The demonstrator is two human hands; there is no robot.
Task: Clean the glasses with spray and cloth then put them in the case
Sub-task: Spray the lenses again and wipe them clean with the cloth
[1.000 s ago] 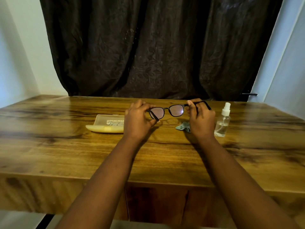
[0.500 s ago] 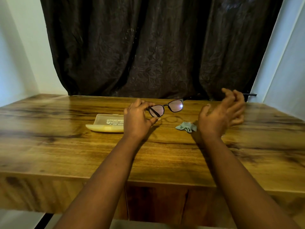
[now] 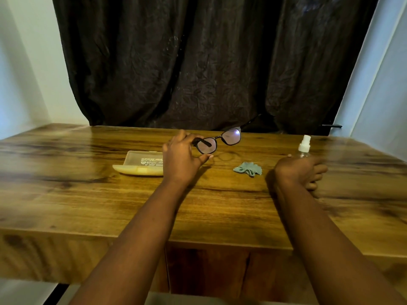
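Your two bare forearms are reaching out over the near edge of the desk [image 3: 88, 205], one toward each half of the top.

Your right hand [image 3: 297, 172] is sitting toward the right side of the desk, fingers curling round the lower body of the spray [image 3: 304, 145]. The bottle is standing upright in that grip, its white nozzle and clear neck rising above your knuckles; the hand is hiding the rest of it, and blur is softening the fingertips.

Just left of that hand, the cloth [image 3: 248, 168] is lying crumpled on the wood near the middle of the desk, apart from both hands.

Your left hand [image 3: 181, 159] is holding the glasses [image 3: 218, 140] above the desk, left of centre. Thumb and fingers are pinching the frame at its left end, by the hinge, so the lenses are hanging out to the right of your fingertips. The long axis is running left to right and tilting upward to the right. The right temple is unfolding away toward the far edge and the curtain [image 3: 198, 62]. The lenses are casting a faint ringed shadow on the wood below them.

The case [image 3: 141, 165] is lying open toward the left side, its near right end passing behind your left hand. The clear lid with printed lettering is lying back toward the far edge. Nothing is showing inside the pale shell.
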